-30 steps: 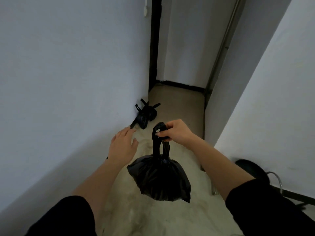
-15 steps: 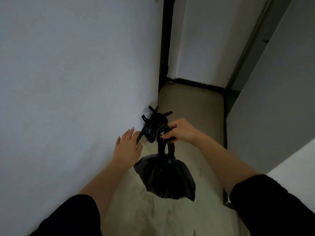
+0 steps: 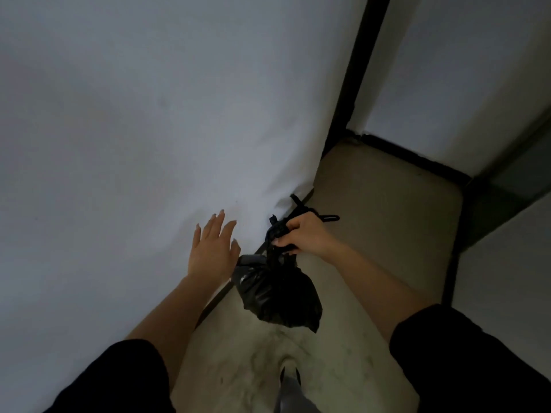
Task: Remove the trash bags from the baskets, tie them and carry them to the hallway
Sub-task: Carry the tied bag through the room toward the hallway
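No legible text, label, brand, number or sign is found on the black trash bag [image 3: 277, 293], the white wall [image 3: 149, 114], the floor [image 3: 372, 219] or the dark sleeves [image 3: 477, 368].

The crinkled black plastic trash bag [image 3: 277, 296] shines faintly; the wall [image 3: 134, 114] is matt, the floor [image 3: 381, 222] scuffed.

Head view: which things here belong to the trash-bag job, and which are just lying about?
Job: held bag, hanging by its handles from the right hand; second bag by the wall, mostly hidden; left hand, open, empty.
Just there: wall; floor; door frame; shoe.
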